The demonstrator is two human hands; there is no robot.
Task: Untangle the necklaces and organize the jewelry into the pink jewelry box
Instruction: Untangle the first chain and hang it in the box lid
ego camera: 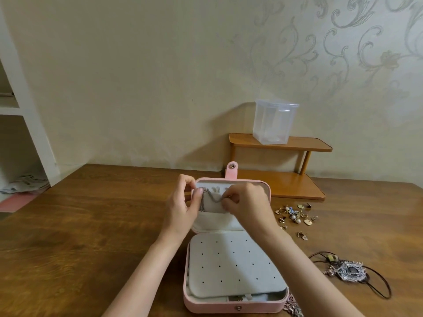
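Two bare forearms reach in over the pink jewelry box (pixel 231 305), no sleeves visible. The left hand (pixel 183 205) and right hand (pixel 248 205) wear no rings, bracelets or watch.

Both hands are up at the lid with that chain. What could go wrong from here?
1. The silver chain hangs slack between the left hand and right hand at the lid hooks; it may slip off or knot again.
2. The forearms cross above the perforated grey panel of the pink jewelry box; a pull could shift the box.
3. The loose earrings and the corded pendant lie near the right forearm and could be swept away.
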